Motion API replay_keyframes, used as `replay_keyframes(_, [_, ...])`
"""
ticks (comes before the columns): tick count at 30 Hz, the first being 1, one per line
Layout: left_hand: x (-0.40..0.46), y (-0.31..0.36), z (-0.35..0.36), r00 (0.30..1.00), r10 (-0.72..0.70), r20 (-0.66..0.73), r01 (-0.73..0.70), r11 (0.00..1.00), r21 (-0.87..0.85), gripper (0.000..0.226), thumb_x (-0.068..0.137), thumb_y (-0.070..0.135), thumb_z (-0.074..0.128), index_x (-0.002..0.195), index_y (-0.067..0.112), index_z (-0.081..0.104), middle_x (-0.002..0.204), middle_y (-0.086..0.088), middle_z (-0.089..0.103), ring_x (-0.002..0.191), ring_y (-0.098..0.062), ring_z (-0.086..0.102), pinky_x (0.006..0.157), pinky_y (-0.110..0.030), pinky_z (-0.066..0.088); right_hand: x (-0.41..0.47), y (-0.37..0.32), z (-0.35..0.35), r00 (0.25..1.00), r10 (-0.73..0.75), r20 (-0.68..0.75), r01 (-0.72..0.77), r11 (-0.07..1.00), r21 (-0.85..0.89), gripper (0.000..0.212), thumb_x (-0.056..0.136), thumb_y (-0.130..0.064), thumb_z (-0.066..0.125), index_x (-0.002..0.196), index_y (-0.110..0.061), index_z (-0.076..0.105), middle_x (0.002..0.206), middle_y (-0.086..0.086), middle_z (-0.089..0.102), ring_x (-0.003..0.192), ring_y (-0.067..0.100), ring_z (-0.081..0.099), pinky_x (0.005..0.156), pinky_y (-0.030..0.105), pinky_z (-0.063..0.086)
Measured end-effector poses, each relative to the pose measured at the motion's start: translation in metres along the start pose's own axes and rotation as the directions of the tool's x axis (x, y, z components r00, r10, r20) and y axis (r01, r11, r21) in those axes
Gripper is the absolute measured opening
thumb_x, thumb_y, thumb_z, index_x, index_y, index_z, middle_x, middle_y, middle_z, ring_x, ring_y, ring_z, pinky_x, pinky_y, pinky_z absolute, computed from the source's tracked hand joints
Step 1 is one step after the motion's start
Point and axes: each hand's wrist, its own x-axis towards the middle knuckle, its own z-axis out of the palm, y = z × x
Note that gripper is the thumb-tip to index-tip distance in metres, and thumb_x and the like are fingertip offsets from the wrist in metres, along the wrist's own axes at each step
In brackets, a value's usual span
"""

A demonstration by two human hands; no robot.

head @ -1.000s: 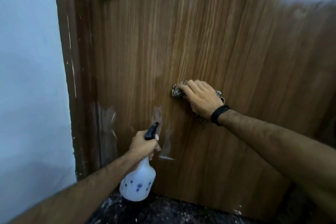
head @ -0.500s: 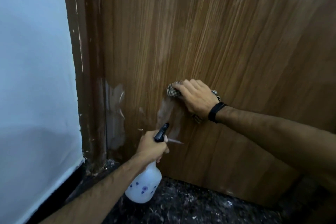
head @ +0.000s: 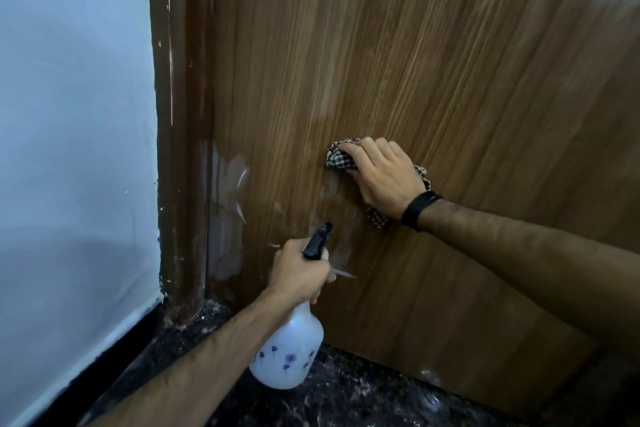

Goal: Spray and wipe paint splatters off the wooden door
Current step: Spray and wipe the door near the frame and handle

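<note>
The main risk, as I judge it, is that the right hand [head: 382, 177] rubs only the small place under the cloth [head: 341, 158] and leaves the pale paint smears [head: 230, 184] that lie well to the left of it, near the door frame [head: 180, 149]; these look thick and may be dry, so a light wipe would not lift them. A second risk comes from the spray bottle [head: 289, 354]: its black nozzle [head: 317, 241] points at the wooden door [head: 450, 80] just below and to the left of the right hand, and too much liquid could run down to the dark speckled floor [head: 346, 399] or wet the white wall [head: 69, 114] beyond the frame. Hard rubbing on one place could also dull the glossy surface of the door. The right hand lies almost flat, with fingers close together and slightly bent over the checkered cloth, and it presses this cloth against the door; parts of the cloth show past the fingertips and under the wrist, beside a black wristband [head: 419, 210]. The left hand [head: 299, 269] is curled tightly around the neck of the bottle, below and to the left of the right hand, and the white body with small blue flowers hangs under it. Whether a finger pulls the trigger, I cannot tell. Thin whitish marks lie on the door between the two hands, and a faint one just right of the left hand.
</note>
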Motion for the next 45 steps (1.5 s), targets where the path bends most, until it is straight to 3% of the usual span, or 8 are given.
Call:
replay_keyframes(4, [0.001,0.004,-0.005,0.999,-0.021,-0.028,0.02,0.999,-0.041,0.017,0.082,-0.001,0.068,0.08,0.014,0.061,0.061,0.0,0.06,0.051,-0.015,0.055,0.054,-0.029,0.049,-0.01,-0.009,0.005,0.972,-0.211,0.1,0.207,0.977,0.049,0.039,0.091,-0.02,0.057,0.129,-0.008,0.056,0.108,0.009,0.059,0.087,0.026,0.057,0.074,0.037,0.045])
replay_keyframes(8, [0.002,-0.003,-0.005,0.999,-0.047,-0.012,0.046,0.997,-0.064,0.014,0.082,0.001,0.068,0.082,0.014,0.063,0.061,0.0,0.06,0.053,-0.017,0.054,0.058,-0.032,0.049,-0.026,-0.015,0.022,0.82,-0.512,0.256,0.505,0.858,0.097,0.054,0.08,-0.021,0.072,0.131,-0.009,0.057,0.12,0.009,0.06,0.1,0.027,0.059,0.083,0.038,0.05])
replay_keyframes(15, [-0.002,-0.024,-0.01,0.994,-0.1,-0.033,0.098,0.993,-0.061,0.017,0.081,-0.002,0.069,0.084,0.014,0.062,0.066,-0.003,0.06,0.054,-0.017,0.053,0.058,-0.033,0.047,0.02,-0.015,0.008,0.982,-0.186,0.04,0.184,0.982,0.052,0.04,0.095,-0.02,0.057,0.133,-0.008,0.055,0.113,0.008,0.059,0.093,0.026,0.055,0.076,0.036,0.042])
replay_keyframes(18, [-0.001,-0.027,-0.012,0.994,-0.104,-0.045,0.101,0.993,-0.065,0.018,0.081,-0.002,0.069,0.083,0.014,0.061,0.064,-0.002,0.058,0.053,-0.017,0.052,0.057,-0.032,0.046,0.01,-0.019,0.016,0.939,-0.327,0.104,0.32,0.944,0.075,0.04,0.095,-0.022,0.049,0.133,-0.01,0.056,0.115,0.008,0.059,0.094,0.026,0.055,0.078,0.036,0.044])
replay_keyframes(22, [-0.002,-0.028,-0.009,0.994,-0.104,-0.03,0.103,0.993,-0.049,0.017,0.082,-0.002,0.068,0.084,0.014,0.06,0.067,-0.002,0.06,0.054,-0.016,0.052,0.057,-0.033,0.047,-0.022,-0.019,0.024,0.727,-0.629,0.274,0.615,0.775,0.147,0.044,0.088,-0.024,0.059,0.13,-0.012,0.06,0.121,0.009,0.06,0.103,0.027,0.06,0.084,0.039,0.05])
replay_keyframes(30, [-0.009,-0.038,0.02,0.984,-0.173,-0.047,0.171,0.984,-0.046,0.019,0.081,-0.003,0.067,0.072,0.012,0.059,0.052,-0.003,0.055,0.047,-0.02,0.05,0.052,-0.03,0.044,-0.017,0.007,-0.005,0.944,-0.3,0.137,0.306,0.952,-0.022,0.045,0.09,-0.016,0.051,0.134,-0.01,0.055,0.114,0.009,0.059,0.094,0.028,0.056,0.078,0.038,0.043])
replay_keyframes(41, [-0.015,-0.046,0.046,0.982,-0.187,-0.002,0.186,0.979,-0.082,0.022,0.078,-0.003,0.066,0.07,0.015,0.057,0.056,-0.004,0.055,0.049,-0.021,0.05,0.051,-0.03,0.043,-0.057,-0.007,0.014,0.768,-0.58,0.27,0.58,0.81,0.089,0.043,0.088,-0.016,0.065,0.13,-0.01,0.06,0.12,0.01,0.061,0.101,0.027,0.061,0.084,0.039,0.049])
replay_keyframes(45, [-0.011,-0.053,0.043,0.982,-0.188,-0.019,0.185,0.979,-0.086,0.023,0.078,-0.004,0.067,0.072,0.016,0.057,0.055,-0.002,0.055,0.049,-0.02,0.05,0.051,-0.029,0.044,-0.056,-0.012,0.011,0.853,-0.451,0.262,0.459,0.888,0.035,0.048,0.085,-0.019,0.066,0.131,-0.011,0.058,0.118,0.007,0.06,0.099,0.025,0.058,0.082,0.037,0.045])
